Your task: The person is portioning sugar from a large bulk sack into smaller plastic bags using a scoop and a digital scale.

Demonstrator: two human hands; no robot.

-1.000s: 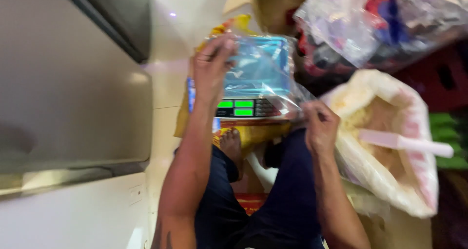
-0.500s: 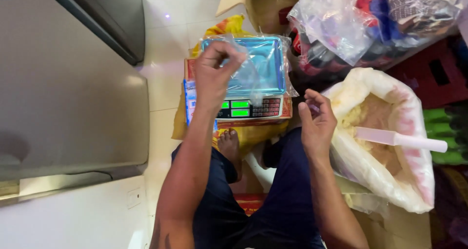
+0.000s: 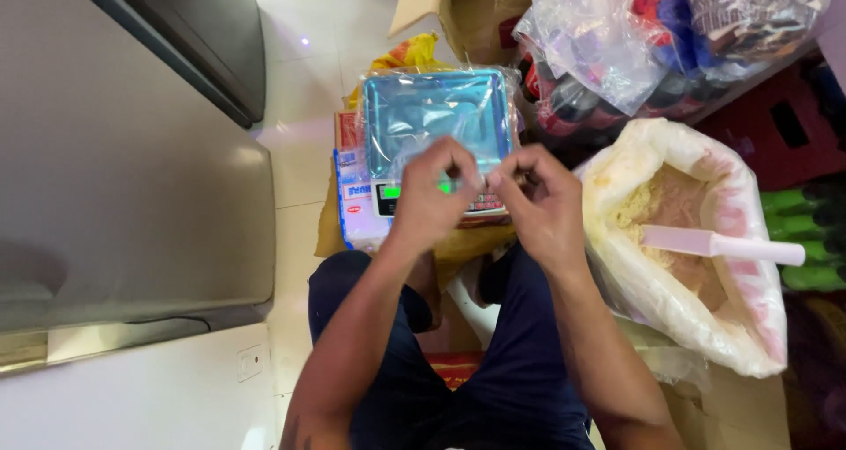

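Both hands meet over the scale's display: left hand [image 3: 432, 199] and right hand [image 3: 539, 205] pinch the mouth of a thin clear bag [image 3: 480, 170], fingers clenched on its edge. Bag looks empty, hard to see. Scale [image 3: 438, 124] pan bare, foil-wrapped. Sack of brown powder [image 3: 679, 265] at right, pink scoop [image 3: 718, 245] resting in it, untouched. Nothing weighed yet.

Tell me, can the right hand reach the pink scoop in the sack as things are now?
Probably yes. The right hand is beside the open sack, and the pink scoop lies on top of the powder with nothing covering its handle.
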